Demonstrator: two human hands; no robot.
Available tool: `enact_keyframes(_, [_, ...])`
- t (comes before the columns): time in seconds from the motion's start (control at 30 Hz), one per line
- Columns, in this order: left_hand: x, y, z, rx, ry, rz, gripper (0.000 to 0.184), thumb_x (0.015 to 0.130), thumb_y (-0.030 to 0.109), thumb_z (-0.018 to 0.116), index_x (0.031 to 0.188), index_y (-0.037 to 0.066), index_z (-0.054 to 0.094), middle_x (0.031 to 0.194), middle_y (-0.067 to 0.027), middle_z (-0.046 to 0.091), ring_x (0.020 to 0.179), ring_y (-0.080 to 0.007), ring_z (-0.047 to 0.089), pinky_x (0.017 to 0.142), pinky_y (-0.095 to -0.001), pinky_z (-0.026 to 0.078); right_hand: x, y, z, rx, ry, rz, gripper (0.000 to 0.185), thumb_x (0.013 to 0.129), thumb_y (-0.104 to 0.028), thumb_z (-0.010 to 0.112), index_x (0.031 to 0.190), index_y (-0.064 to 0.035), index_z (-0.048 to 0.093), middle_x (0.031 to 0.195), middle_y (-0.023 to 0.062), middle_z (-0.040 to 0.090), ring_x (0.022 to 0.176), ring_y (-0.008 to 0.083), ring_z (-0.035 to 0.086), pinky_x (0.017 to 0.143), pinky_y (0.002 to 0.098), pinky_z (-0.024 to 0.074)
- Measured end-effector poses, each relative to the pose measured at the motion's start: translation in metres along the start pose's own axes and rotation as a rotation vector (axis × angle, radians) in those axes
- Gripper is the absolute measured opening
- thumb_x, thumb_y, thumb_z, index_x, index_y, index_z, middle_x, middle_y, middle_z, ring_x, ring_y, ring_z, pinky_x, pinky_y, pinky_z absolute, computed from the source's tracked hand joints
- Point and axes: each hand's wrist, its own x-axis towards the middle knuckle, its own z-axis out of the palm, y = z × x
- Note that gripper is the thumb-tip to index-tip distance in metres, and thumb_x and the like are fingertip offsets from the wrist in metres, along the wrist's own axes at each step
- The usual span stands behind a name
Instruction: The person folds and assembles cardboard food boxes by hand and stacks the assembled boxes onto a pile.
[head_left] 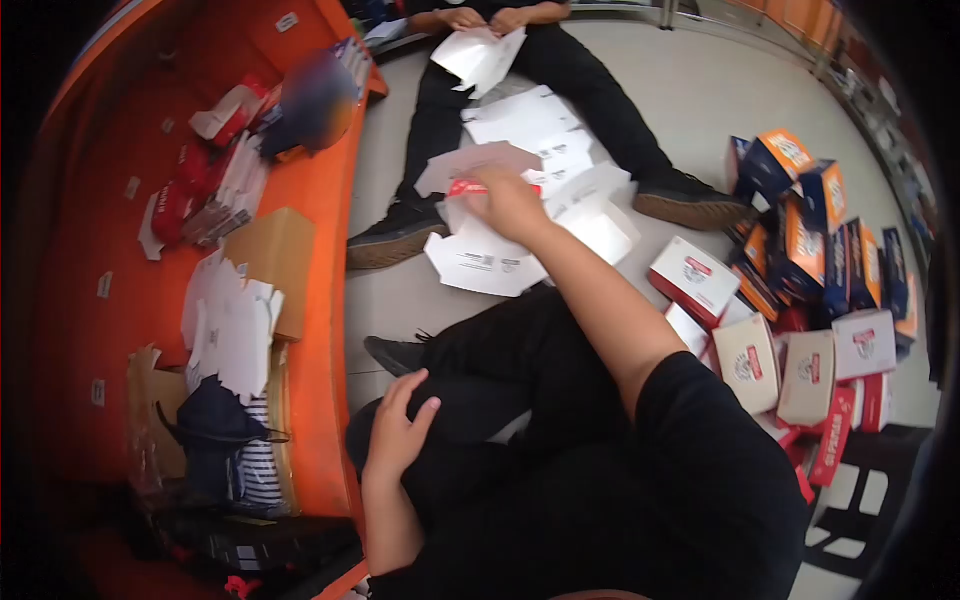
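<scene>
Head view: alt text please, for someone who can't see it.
A seated person's right hand is on flat white cartons spread on the floor, the left hand near the knee. A person opposite holds another carton. Boxes are piled right, an orange shelf left.

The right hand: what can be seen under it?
White cardboard and a red strip show under the right hand; what the hand covers directly cannot be seen.

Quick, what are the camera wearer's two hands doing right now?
Left hand: open, holding nothing visible.
Right hand: at a red-and-white carton, fingers partly hidden; whether it is gripping cannot be told.
</scene>
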Motion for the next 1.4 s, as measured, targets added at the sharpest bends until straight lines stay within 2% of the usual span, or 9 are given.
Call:
enact_keyframes(0.23, [0.005, -0.044, 0.041, 0.201, 0.082, -0.104, 0.025, 0.082, 0.019, 0.063, 0.105, 0.009, 0.062, 0.102, -0.0057, 0.062, 0.094, -0.0218, 0.060, 0.085, -0.0346, 0.042, 0.003, 0.108, 0.029, -0.808, -0.499, 0.463, 0.084, 0.069, -0.026, 0.072, 0.141, -0.0189, 0.029, 0.145, 0.0117, 0.028, 0.137, 0.0276, 0.018, 0.106, 0.0625, 0.0143])
enact_keyframes(0.37, [0.025, -0.045, 0.055, 0.344, -0.014, 0.011, 0.022, 0.082, 0.025, 0.063, 0.102, 0.014, 0.064, 0.101, -0.0013, 0.063, 0.094, -0.0203, 0.060, 0.086, -0.0346, 0.039, 0.010, 0.104, -0.033, -0.913, -0.594, 0.493, 0.072, 0.071, -0.024, 0.072, 0.135, -0.0188, 0.040, 0.148, 0.0101, 0.024, 0.139, 0.0288, 0.013, 0.106, 0.0639, 0.0078])
enact_keyframes(0.43, [0.025, -0.046, 0.054, 0.343, -0.017, 0.000, 0.022, 0.082, 0.025, 0.063, 0.101, 0.014, 0.064, 0.101, -0.0014, 0.063, 0.094, -0.0203, 0.060, 0.086, -0.0344, 0.039, 0.000, 0.115, -0.047, -0.858, -0.516, 0.550, 0.030, 0.080, -0.014, 0.058, 0.110, -0.0184, 0.062, 0.138, 0.0098, 0.040, 0.137, 0.0294, 0.019, 0.105, 0.0642, 0.0095])
enact_keyframes(0.6, [0.021, -0.042, 0.054, 0.324, 0.025, 0.048, 0.022, 0.082, 0.021, 0.063, 0.102, 0.013, 0.064, 0.100, -0.0030, 0.063, 0.093, -0.0207, 0.061, 0.084, -0.0342, 0.042, -0.003, 0.081, -0.102, -0.854, -0.304, 0.419, 0.017, 0.083, -0.008, 0.052, 0.089, -0.0146, 0.066, 0.099, 0.0036, 0.063, 0.105, 0.0230, 0.056, 0.103, 0.0630, 0.0180])
enact_keyframes(0.73, [0.020, -0.063, 0.051, -0.254, 0.164, -0.044, 0.024, 0.085, 0.013, 0.060, 0.108, 0.006, 0.060, 0.102, -0.0083, 0.062, 0.092, -0.0171, 0.060, 0.082, -0.0303, 0.047, -0.014, 0.002, -0.134, -0.612, 0.067, 0.018, 0.007, 0.084, -0.010, 0.056, 0.089, -0.0089, 0.061, 0.085, 0.0057, 0.059, 0.091, 0.0250, 0.056, 0.100, 0.0470, 0.0309])
enact_keyframes(0.83, [0.031, -0.069, 0.020, -0.736, 0.339, -0.215, 0.050, 0.096, 0.039, 0.039, 0.129, 0.002, 0.041, 0.125, -0.0104, 0.050, 0.111, -0.0201, 0.049, 0.094, -0.0311, 0.037, -0.010, -0.035, -0.139, -0.313, 0.178, -0.259, 0.008, 0.083, -0.008, 0.057, 0.091, -0.0059, 0.057, 0.083, 0.0089, 0.056, 0.084, 0.0281, 0.054, 0.089, 0.0389, 0.0380])
enact_keyframes(1.03, [0.073, -0.035, -0.057, -1.005, 0.556, 0.044, 0.057, 0.096, 0.049, 0.030, 0.137, 0.009, 0.034, 0.139, -0.0136, 0.037, 0.129, -0.0248, 0.034, 0.103, -0.0414, 0.026, -0.016, -0.096, -0.073, 0.147, -0.261, -0.451, 0.016, 0.086, -0.012, 0.055, 0.096, -0.0002, 0.054, 0.088, 0.0167, 0.057, 0.084, 0.0338, 0.054, 0.078, 0.0396, 0.0416])
enact_keyframes(1.27, [0.034, -0.018, -0.026, -0.998, -0.106, 0.095, 0.106, 0.063, 0.065, 0.069, 0.134, -0.006, 0.034, 0.130, -0.0136, 0.046, 0.122, -0.0226, 0.043, 0.104, -0.0350, 0.030, -0.045, -0.111, -0.013, 0.107, -0.561, -0.286, 0.023, 0.087, -0.012, 0.053, 0.109, -0.0069, 0.054, 0.095, 0.0118, 0.061, 0.094, 0.0288, 0.057, 0.091, 0.0406, 0.0354])
enact_keyframes(1.4, [0.035, -0.016, 0.000, -0.690, 0.022, -0.083, 0.063, 0.073, 0.025, 0.077, 0.121, -0.003, 0.048, 0.114, -0.0079, 0.056, 0.103, -0.0150, 0.053, 0.088, -0.0296, 0.043, -0.054, -0.109, 0.000, 0.055, -0.560, -0.270, 0.031, 0.084, -0.014, 0.057, 0.114, -0.0074, 0.053, 0.102, 0.0122, 0.059, 0.100, 0.0281, 0.054, 0.091, 0.0415, 0.0352])
